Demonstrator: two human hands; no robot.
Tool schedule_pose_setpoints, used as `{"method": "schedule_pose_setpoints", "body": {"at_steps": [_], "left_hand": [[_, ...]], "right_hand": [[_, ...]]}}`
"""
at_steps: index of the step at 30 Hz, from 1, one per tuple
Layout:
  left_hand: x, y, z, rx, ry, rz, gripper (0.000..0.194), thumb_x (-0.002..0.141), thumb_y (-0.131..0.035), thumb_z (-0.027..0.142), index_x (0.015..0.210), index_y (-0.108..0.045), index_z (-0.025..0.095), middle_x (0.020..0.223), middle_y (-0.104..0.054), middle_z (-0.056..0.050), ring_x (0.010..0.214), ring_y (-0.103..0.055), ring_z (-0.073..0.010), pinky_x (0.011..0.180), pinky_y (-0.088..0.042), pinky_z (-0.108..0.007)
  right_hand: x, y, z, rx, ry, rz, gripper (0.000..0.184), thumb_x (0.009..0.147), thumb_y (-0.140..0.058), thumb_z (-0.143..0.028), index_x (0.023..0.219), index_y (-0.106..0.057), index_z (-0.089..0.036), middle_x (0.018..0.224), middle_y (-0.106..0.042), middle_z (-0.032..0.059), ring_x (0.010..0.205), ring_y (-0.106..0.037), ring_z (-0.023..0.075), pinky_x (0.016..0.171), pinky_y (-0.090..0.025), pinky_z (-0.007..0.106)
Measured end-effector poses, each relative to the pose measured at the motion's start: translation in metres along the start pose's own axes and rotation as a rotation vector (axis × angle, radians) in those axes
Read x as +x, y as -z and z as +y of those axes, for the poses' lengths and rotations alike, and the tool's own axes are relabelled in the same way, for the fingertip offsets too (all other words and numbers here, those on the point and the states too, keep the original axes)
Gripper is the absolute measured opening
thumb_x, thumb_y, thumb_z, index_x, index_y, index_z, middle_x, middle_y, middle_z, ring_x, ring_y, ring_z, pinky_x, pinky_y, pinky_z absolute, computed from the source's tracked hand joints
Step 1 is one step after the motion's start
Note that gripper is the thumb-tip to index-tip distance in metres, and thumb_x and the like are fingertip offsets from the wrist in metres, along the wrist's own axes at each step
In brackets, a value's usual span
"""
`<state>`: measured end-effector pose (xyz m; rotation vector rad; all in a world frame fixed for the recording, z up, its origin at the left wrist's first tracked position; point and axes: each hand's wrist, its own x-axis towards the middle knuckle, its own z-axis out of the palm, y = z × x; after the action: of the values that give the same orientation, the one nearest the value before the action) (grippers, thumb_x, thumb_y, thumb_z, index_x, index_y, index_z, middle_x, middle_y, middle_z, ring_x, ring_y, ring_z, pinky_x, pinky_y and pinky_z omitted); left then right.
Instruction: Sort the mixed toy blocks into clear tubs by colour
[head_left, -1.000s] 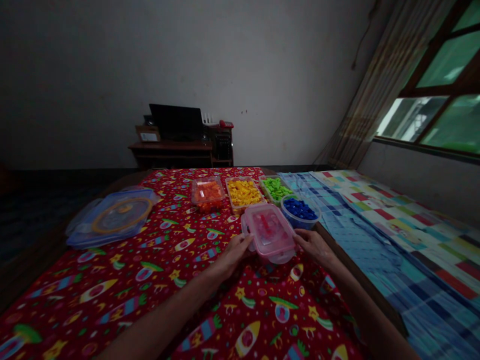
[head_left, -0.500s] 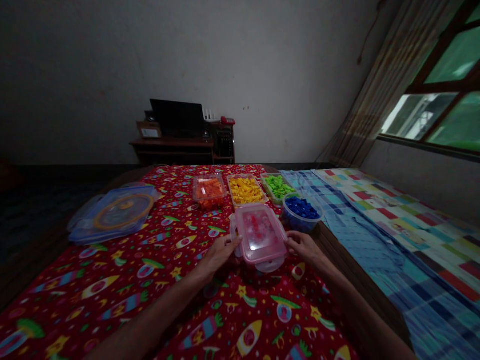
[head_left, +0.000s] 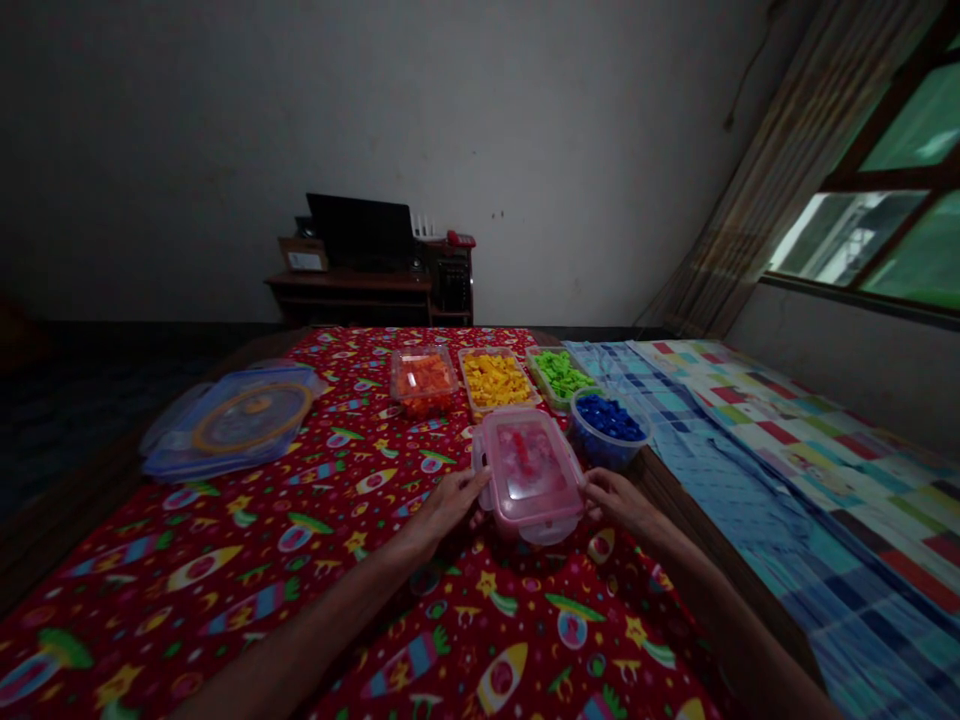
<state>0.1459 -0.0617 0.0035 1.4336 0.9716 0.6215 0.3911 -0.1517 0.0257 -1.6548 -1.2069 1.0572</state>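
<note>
A pink-lidded plastic container (head_left: 529, 462) sits in front of me, with red pieces dimly visible through its translucent lid. At its left side my left hand (head_left: 450, 505) is closed, thumb on the side flap and fingers partly hidden below. My right hand (head_left: 619, 500) pinches the right edge near its side flap. The clear front flap (head_left: 553, 528) sticks outward from the lid. Just beyond the container stand a round tub of blue pieces (head_left: 611, 420) and a box of yellow pieces (head_left: 495, 382).
An orange-filled box (head_left: 424, 378) and a box of green pieces (head_left: 561, 376) stand farther back. Stacked clear lids (head_left: 240, 420) lie at the left on the red patterned cloth (head_left: 330, 600). A bed (head_left: 750, 470) borders the table's right side; a desk with a monitor (head_left: 360, 232) stands by the wall.
The view has shifted slightly. The container's left flap sticks out less than before, and my left thumb presses farther over it. Both hands stay at the container's sides.
</note>
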Motion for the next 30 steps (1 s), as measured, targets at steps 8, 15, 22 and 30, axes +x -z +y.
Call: {"method": "schedule_pose_setpoints", "body": {"at_steps": [8, 15, 22, 30], "left_hand": [[-0.003, 0.011, 0.001, 0.149, -0.065, 0.014, 0.053, 0.083, -0.035, 0.067, 0.075, -0.054, 0.018, 0.061, -0.059, 0.0, 0.053, -0.055, -0.0147, 0.053, -0.044, -0.026], [-0.024, 0.144, 0.003, 1.047, -0.441, 0.531, 0.03, 0.088, -0.035, 0.042, 0.103, -0.053, 0.023, 0.112, -0.06, -0.008, 0.105, -0.056, -0.0242, 0.093, -0.042, -0.038], [-0.045, 0.255, -0.035, 1.501, -0.177, 0.6, 0.033, 0.086, -0.032, 0.034, 0.113, -0.049, 0.025, 0.116, -0.061, -0.007, 0.107, -0.052, -0.0259, 0.094, -0.04, -0.039], [-0.04, 0.262, -0.008, 1.365, -0.185, 0.655, 0.027, 0.081, -0.039, 0.027, 0.099, -0.059, 0.019, 0.111, -0.065, -0.009, 0.102, -0.055, -0.0222, 0.093, -0.039, -0.031]], "right_hand": [[0.003, 0.003, 0.009, -0.116, 0.028, -0.042, 0.038, 0.079, -0.051, -0.05, 0.094, -0.06, -0.016, 0.076, -0.066, 0.0046, 0.063, -0.062, 0.016, 0.054, -0.05, 0.026], [-0.016, 0.023, -0.013, -0.517, 0.349, 0.289, 0.038, 0.084, -0.047, -0.04, 0.108, -0.065, -0.016, 0.104, -0.07, 0.0106, 0.092, -0.066, 0.0238, 0.08, -0.051, 0.034], [-0.024, 0.014, -0.034, -0.504, 0.425, 0.241, 0.034, 0.085, -0.046, -0.038, 0.099, -0.07, -0.018, 0.088, -0.074, 0.0062, 0.076, -0.069, 0.0195, 0.066, -0.053, 0.026], [-0.025, -0.002, -0.042, -0.542, 0.482, 0.188, 0.035, 0.085, -0.047, -0.039, 0.102, -0.069, -0.018, 0.087, -0.074, 0.0054, 0.073, -0.069, 0.0186, 0.062, -0.053, 0.024]]}}
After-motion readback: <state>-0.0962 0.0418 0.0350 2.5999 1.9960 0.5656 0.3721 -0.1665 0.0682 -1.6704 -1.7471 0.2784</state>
